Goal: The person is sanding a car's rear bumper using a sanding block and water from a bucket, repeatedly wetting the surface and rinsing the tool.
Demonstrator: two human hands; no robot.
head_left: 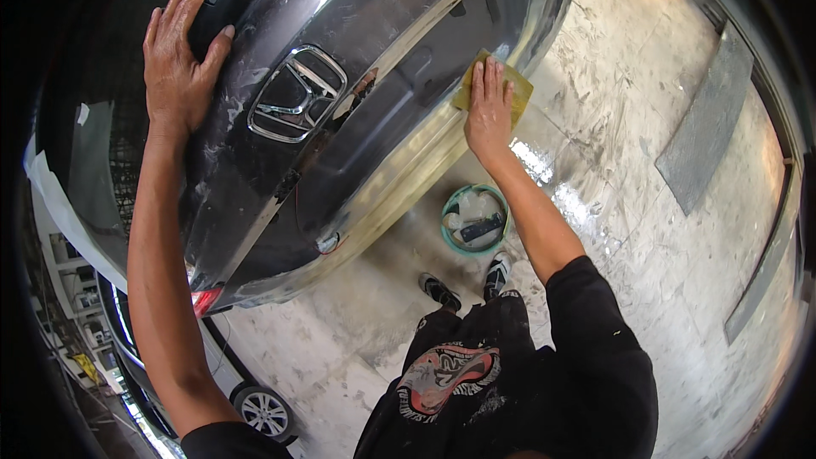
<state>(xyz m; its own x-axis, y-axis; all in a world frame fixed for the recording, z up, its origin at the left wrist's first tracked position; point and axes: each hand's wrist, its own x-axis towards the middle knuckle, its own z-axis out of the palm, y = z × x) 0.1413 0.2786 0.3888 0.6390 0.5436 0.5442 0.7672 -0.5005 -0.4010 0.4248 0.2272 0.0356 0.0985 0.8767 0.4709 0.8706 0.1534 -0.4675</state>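
My right hand (490, 115) presses a square olive-yellow sheet of sandpaper (520, 95) against the edge of the car's rear bumper (425, 140), its fingers lying along the sheet. The bumper strip shows scuffed, yellowish-beige patches. Farther left, my left hand (180, 59) rests with fingers spread near the dark upper edge of the car's trunk lid (255, 34), holding nothing. Between the hands sits a chrome emblem (297, 93) on the dark, smeared bodywork.
A teal bucket (474, 248) with bottles and a dark block inside stands on the floor by my shoes (497, 276). A grey mat or panel (707, 119) lies at the right on the stained, partly wet floor (629, 229). Another car's wheel (262, 412) shows at lower left.
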